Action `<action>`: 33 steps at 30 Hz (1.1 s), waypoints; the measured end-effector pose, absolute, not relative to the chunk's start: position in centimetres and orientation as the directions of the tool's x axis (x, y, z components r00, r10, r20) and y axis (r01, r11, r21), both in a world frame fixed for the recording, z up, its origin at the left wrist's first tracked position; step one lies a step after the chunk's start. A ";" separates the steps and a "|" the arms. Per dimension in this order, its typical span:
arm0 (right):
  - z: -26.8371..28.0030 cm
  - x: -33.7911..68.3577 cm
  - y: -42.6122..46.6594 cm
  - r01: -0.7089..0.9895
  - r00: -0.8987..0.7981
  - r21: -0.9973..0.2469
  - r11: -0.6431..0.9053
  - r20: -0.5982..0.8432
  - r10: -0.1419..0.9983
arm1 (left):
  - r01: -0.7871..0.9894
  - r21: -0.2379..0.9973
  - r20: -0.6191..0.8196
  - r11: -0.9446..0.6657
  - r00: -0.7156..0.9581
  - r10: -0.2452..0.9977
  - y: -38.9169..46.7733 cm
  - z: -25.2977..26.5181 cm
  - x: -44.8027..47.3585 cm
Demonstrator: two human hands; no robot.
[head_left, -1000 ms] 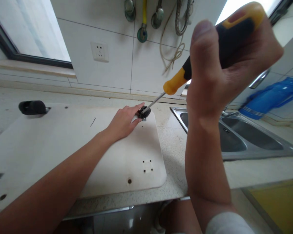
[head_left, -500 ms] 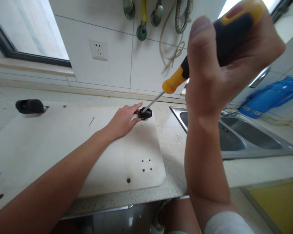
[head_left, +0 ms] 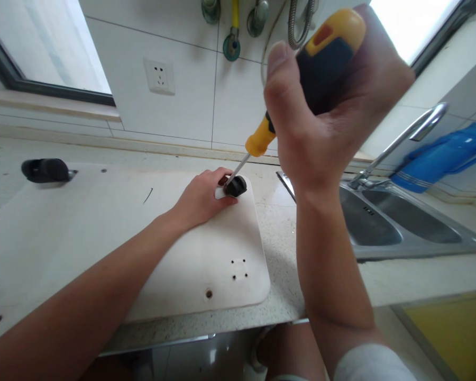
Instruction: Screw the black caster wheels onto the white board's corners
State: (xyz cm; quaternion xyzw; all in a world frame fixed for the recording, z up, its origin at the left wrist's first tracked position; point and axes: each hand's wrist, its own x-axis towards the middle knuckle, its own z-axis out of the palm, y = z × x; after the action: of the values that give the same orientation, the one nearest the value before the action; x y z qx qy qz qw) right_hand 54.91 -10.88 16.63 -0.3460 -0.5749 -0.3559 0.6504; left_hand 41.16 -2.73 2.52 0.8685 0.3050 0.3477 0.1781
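My right hand (head_left: 321,111) is wrapped round the handle of a yellow and black screwdriver (head_left: 261,138), raised high on the right. Its metal shaft slants down to the left, and the tip meets the base of a black caster wheel (head_left: 237,186). Around that caster's left side curl the thumb and fingers of my left hand (head_left: 204,197), gripping it. The caster sits at the far right corner of a white board (head_left: 174,264) lying flat. Four-cornered screw holes show at the board's near right corner. The exact contact at the screwdriver tip is too small to make out.
Another black caster (head_left: 45,170) stands at the board's far left. The board lies on a speckled countertop (head_left: 280,238). To the right are a steel double sink (head_left: 404,248), a faucet (head_left: 396,140) and a blue thermos (head_left: 444,159). A socket (head_left: 159,76) and pipes are on the wall behind.
My right hand and the screwdriver have moved left and tilted steeper. The caster's wheel has turned slightly, and my left thumb reaches further along its near side.
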 end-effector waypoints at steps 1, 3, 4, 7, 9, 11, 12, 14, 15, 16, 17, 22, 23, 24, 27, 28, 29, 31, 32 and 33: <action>16.6 54.8 -10.9 0.864 0.060 -0.033 0.503 0.997 -0.037 | 0.397 0.520 0.495 -0.756 0.581 0.646 -2.7 2.5 41.2; 16.5 54.8 -11.1 0.842 0.002 -0.023 0.540 0.999 0.040 | 0.374 0.503 0.500 -0.779 0.609 0.615 -2.5 2.5 41.2; 16.4 54.8 -11.3 0.822 -0.028 -0.026 0.569 0.996 0.087 | 0.362 0.489 0.505 -0.794 0.625 0.596 -2.3 2.4 41.2; 16.1 54.7 -11.7 0.794 -0.101 -0.069 0.603 0.965 0.244 | 0.354 0.463 0.516 -0.813 0.638 0.572 -2.1 2.3 41.3; 15.8 54.8 -11.8 0.801 -0.153 -0.078 0.594 0.932 0.328 | 0.378 0.466 0.516 -0.800 0.618 0.593 -2.1 2.3 41.3; 15.6 54.8 -11.7 0.808 -0.212 -0.056 0.586 0.901 0.378 | 0.409 0.480 0.503 -0.776 0.597 0.625 -2.3 2.5 41.2; 15.5 54.8 -11.6 0.818 -0.235 -0.047 0.573 0.882 0.407 | 0.419 0.489 0.494 -0.765 0.590 0.639 -2.4 2.6 41.2; 15.4 54.8 -11.3 0.844 -0.256 -0.039 0.534 0.847 0.466 | 0.432 0.510 0.475 -0.744 0.579 0.662 -2.6 2.7 41.2; 15.3 54.9 -11.2 0.856 -0.259 -0.043 0.516 0.828 0.497 | 0.440 0.520 0.466 -0.732 0.572 0.675 -2.6 2.8 41.1; 15.3 54.9 -11.1 0.862 -0.262 -0.047 0.505 0.812 0.522 | 0.450 0.531 0.458 -0.718 0.561 0.690 -2.7 2.8 41.1; 15.3 54.9 -11.1 0.863 -0.265 -0.050 0.503 0.802 0.536 | 0.459 0.541 0.451 -0.704 0.548 0.704 -2.8 2.8 41.1; 15.0 55.1 -10.7 0.852 -0.285 -0.049 0.522 0.793 0.539 | 0.492 0.560 0.425 -0.667 0.520 0.741 -2.9 3.0 41.1; 14.9 55.1 -10.6 0.853 -0.283 -0.047 0.519 0.794 0.537 | 0.491 0.560 0.424 -0.667 0.521 0.741 -2.9 3.0 41.1; 14.9 55.1 -10.6 0.857 -0.281 -0.045 0.514 0.795 0.538 | 0.489 0.562 0.425 -0.667 0.521 0.740 -2.9 3.0 41.1; 14.8 55.0 -10.5 0.879 -0.265 -0.044 0.475 0.782 0.564 | 0.481 0.565 0.427 -0.670 0.525 0.736 -2.9 3.0 41.1; 14.8 55.0 -10.5 0.886 -0.256 -0.047 0.462 0.780 0.571 | 0.481 0.564 0.427 -0.671 0.526 0.735 -2.9 3.0 41.1; 14.8 54.9 -10.5 0.889 -0.252 -0.049 0.456 0.778 0.575 | 0.481 0.563 0.428 -0.672 0.526 0.735 -2.9 3.0 41.1; 14.9 54.9 -10.5 0.885 -0.249 -0.053 0.462 0.784 0.568 | 0.481 0.559 0.432 -0.676 0.527 0.732 -2.9 2.9 41.1; 14.8 55.0 -10.5 0.878 -0.253 -0.054 0.476 0.791 0.556 | 0.479 0.558 0.434 -0.678 0.527 0.730 -2.9 2.9 41.1; 14.8 55.0 -10.4 0.868 -0.260 -0.053 0.493 0.798 0.544 | 0.479 0.557 0.437 -0.679 0.526 0.730 -2.9 2.9 41.1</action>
State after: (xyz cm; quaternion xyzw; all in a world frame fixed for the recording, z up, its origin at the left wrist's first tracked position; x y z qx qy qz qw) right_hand 55.00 -10.44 14.82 -0.4604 -0.7670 -0.2040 0.3978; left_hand 41.12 -2.86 2.89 0.8532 0.3541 0.3340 0.1876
